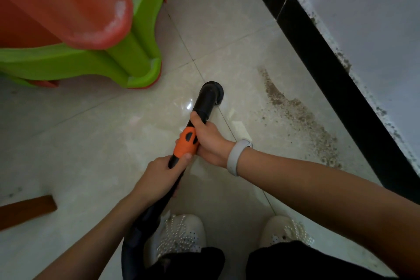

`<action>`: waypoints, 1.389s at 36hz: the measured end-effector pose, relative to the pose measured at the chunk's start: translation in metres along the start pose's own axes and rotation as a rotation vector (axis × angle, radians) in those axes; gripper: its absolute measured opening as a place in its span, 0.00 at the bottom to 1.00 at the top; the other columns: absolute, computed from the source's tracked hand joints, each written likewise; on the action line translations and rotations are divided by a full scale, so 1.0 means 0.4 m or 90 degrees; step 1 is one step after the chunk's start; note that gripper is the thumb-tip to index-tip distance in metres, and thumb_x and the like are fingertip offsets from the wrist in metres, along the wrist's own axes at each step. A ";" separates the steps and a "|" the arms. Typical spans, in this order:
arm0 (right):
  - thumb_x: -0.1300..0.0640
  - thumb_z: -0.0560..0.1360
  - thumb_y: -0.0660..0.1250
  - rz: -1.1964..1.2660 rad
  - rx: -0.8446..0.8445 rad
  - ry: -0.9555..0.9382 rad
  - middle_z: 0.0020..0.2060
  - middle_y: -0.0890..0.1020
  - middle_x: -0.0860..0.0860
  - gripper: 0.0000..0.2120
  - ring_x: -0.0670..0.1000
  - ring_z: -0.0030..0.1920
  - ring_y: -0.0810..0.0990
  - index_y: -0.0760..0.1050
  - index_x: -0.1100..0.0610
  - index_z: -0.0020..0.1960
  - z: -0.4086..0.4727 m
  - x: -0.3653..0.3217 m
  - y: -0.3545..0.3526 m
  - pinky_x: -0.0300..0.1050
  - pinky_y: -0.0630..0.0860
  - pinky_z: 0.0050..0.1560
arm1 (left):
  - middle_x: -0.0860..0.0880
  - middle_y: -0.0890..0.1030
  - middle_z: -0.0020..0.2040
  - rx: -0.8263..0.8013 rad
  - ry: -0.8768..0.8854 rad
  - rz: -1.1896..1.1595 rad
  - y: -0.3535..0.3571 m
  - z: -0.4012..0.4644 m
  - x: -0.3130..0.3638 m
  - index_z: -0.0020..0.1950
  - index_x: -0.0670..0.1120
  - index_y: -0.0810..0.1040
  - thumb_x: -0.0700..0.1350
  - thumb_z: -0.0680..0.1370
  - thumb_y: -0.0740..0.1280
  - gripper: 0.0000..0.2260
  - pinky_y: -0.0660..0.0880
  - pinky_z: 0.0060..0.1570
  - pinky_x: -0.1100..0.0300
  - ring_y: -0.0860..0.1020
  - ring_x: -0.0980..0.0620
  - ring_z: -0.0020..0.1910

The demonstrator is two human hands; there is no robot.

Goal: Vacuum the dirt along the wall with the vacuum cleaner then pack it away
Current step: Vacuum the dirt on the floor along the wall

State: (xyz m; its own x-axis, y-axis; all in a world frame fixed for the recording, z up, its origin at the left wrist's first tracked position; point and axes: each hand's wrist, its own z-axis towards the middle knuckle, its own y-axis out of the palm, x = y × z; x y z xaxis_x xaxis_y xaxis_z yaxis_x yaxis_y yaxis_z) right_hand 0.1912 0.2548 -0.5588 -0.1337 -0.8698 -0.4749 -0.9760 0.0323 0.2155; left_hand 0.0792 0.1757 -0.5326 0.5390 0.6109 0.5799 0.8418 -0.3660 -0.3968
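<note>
Black vacuum tube (204, 102) with orange grip, gripped by right hand (210, 141) and left hand (159, 175), nozzle set on floor tiles (91, 143) near dirt (295, 116) beside wall (363, 18).

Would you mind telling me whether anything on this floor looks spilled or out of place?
Yes: a band of brown gritty dirt lies scattered on the pale tiled floor beside the black skirting strip, right of the black vacuum nozzle.

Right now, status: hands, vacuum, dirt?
Both hands grip the vacuum wand: right hand forward, left hand behind. Nozzle on tile, short of dirt along wall. Nothing between.
</note>
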 end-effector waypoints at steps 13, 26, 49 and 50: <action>0.47 0.80 0.61 0.066 0.031 -0.003 0.38 0.73 0.55 0.15 0.53 0.31 0.77 0.67 0.59 0.48 0.037 -0.071 -0.011 0.49 0.78 0.40 | 0.45 0.78 0.25 0.024 0.012 -0.022 0.010 0.001 -0.003 0.38 0.39 0.74 0.58 0.78 0.61 0.23 0.74 0.29 0.61 0.77 0.49 0.23; 0.46 0.81 0.57 0.021 -0.023 0.006 0.44 0.73 0.56 0.22 0.54 0.35 0.80 0.61 0.60 0.66 0.040 -0.041 -0.017 0.42 0.78 0.29 | 0.43 0.81 0.33 -0.019 0.015 -0.073 0.012 0.013 0.011 0.48 0.41 0.74 0.57 0.80 0.59 0.19 0.76 0.31 0.60 0.79 0.50 0.27; 0.42 0.79 0.59 -0.102 0.010 -0.057 0.44 0.76 0.56 0.20 0.63 0.55 0.79 0.67 0.60 0.55 0.115 -0.090 0.043 0.61 0.76 0.59 | 0.42 0.79 0.28 0.040 0.015 -0.133 -0.004 0.076 0.054 0.41 0.42 0.73 0.57 0.81 0.57 0.20 0.73 0.27 0.58 0.77 0.46 0.24; 0.42 0.79 0.59 -0.090 0.020 -0.059 0.44 0.76 0.56 0.20 0.63 0.55 0.79 0.67 0.60 0.57 0.110 -0.088 0.034 0.62 0.77 0.58 | 0.42 0.79 0.28 0.028 0.018 -0.127 0.002 0.074 0.059 0.42 0.42 0.73 0.57 0.81 0.57 0.20 0.73 0.27 0.59 0.77 0.46 0.25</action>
State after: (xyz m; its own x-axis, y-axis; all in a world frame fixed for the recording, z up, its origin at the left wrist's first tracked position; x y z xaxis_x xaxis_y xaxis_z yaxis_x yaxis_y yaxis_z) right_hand 0.1752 0.3076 -0.5765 -0.0084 -0.8177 -0.5756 -0.9909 -0.0706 0.1149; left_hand 0.0916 0.2107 -0.5403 0.3627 0.6487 0.6691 0.9302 -0.2085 -0.3022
